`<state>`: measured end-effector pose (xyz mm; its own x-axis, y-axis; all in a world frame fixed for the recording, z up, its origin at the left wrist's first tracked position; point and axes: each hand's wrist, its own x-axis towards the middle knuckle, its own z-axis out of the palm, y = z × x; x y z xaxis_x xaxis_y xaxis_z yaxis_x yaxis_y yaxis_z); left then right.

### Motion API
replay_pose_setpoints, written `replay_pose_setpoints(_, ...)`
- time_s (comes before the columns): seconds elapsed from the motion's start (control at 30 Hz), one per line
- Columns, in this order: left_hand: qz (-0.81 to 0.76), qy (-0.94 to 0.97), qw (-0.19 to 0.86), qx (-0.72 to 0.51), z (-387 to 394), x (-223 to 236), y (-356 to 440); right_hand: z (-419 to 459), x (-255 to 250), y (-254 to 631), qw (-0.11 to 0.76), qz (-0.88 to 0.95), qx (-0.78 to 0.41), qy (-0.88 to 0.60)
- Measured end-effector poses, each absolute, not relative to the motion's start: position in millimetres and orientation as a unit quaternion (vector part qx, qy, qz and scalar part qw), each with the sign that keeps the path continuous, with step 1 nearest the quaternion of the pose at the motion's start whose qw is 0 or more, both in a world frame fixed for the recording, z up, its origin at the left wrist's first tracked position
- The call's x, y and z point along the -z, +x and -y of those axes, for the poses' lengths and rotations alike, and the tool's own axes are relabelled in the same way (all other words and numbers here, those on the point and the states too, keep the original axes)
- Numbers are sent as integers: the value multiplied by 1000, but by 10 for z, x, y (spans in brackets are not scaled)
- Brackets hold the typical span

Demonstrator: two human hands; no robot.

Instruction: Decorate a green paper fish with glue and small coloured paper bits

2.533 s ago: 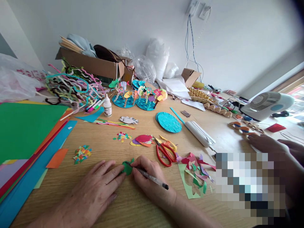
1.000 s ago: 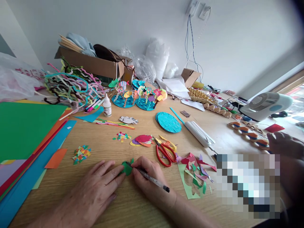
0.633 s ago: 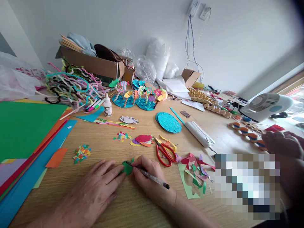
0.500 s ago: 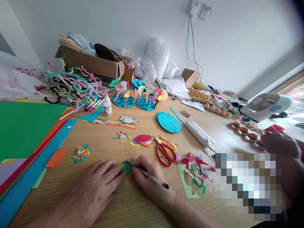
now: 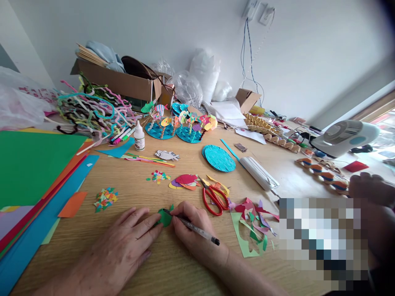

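A small green paper cutout (image 5: pixel 165 219), seemingly fish-shaped, lies on the wooden table. My left hand (image 5: pixel 125 236) rests flat beside it, its fingertips on the cutout's left edge. Between thumb and fingers, my right hand (image 5: pixel 193 230) grips a pen (image 5: pixel 202 233) with a black cap end and a clear barrel. The pen's tip meets the cutout; fingers partly hide the paper. Right of my right hand are red-handled scissors (image 5: pixel 214 197). Above them, to the left, sits a stack of coloured paper fish (image 5: pixel 185 181) with a red one on top.
Paper scraps (image 5: pixel 253 224) lie to the right, coloured sheets (image 5: pixel 37 168) to the left. Confetti bits (image 5: pixel 105 199), a glue bottle (image 5: pixel 139 137), blue discs (image 5: pixel 219 158) and a white pencil case (image 5: pixel 258 173) are around. Another person's hand (image 5: pixel 368 187) is at the far right.
My hands, the pen and the green cutout have hardly moved. At the far right, the other person's hand has shifted slightly right, showing more of a red piece.
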<state>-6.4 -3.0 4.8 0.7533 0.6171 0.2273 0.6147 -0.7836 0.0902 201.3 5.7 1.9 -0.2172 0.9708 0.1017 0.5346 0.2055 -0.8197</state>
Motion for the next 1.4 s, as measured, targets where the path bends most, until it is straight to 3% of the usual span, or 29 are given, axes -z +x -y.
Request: replay_pose_setpoints(1.4, -337, 936, 7, -103, 5, -89, -42, -62, -36, 2017, 321, 712, -320, -537)
